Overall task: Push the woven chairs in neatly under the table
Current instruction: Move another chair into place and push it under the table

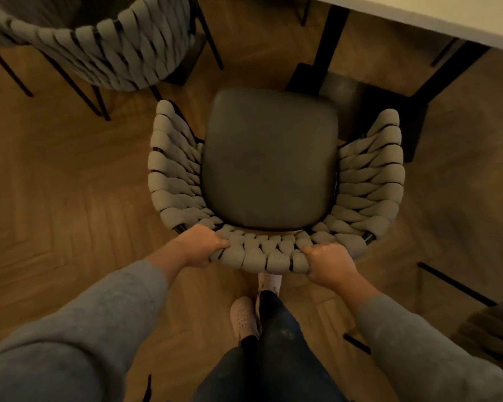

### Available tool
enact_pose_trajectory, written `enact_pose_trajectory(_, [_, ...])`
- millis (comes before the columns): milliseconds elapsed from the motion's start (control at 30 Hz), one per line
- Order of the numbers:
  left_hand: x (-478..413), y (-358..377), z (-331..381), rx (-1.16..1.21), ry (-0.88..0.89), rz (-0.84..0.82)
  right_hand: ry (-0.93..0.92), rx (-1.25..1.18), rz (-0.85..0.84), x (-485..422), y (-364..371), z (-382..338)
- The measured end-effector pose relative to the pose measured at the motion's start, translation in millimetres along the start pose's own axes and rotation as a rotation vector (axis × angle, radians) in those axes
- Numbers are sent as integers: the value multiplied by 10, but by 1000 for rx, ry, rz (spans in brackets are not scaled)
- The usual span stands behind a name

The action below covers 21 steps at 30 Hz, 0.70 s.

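Home dining rm: woven chairs (pixel 273 181) by white table (pixel 436 15), herringbone wood floor (pixel 70 184), slippers (pixel 243 316).

Both hands (pixel 199 245) (pixel 330 261) gripping woven chair (pixel 269 161) backrest, table (pixel 436 15) ahead

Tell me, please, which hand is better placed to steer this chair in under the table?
Probably the left hand: the table sits ahead to the right, so the woven chair must swing right. The right hand also holds the backrest.
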<state>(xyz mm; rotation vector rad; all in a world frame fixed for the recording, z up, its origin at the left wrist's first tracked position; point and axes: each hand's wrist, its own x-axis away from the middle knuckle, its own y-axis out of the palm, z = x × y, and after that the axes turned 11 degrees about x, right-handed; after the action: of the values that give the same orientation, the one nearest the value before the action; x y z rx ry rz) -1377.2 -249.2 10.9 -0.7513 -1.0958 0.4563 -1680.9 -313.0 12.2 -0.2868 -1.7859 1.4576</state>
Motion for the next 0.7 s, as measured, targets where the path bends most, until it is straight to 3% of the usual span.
enact_pose_trajectory(367, [-454,-779,-723,-106,-32,-20,44,-15,-89,-839,-443,234])
enact_pose_trajectory(600, [-544,-962,-1115,-61,0,-26,-21,65,-331,-1178,-682,378])
enact_pose_trajectory(700, [-527,-910,-1173,-87,27,-1,-9,61,-285,-1196,-739,295])
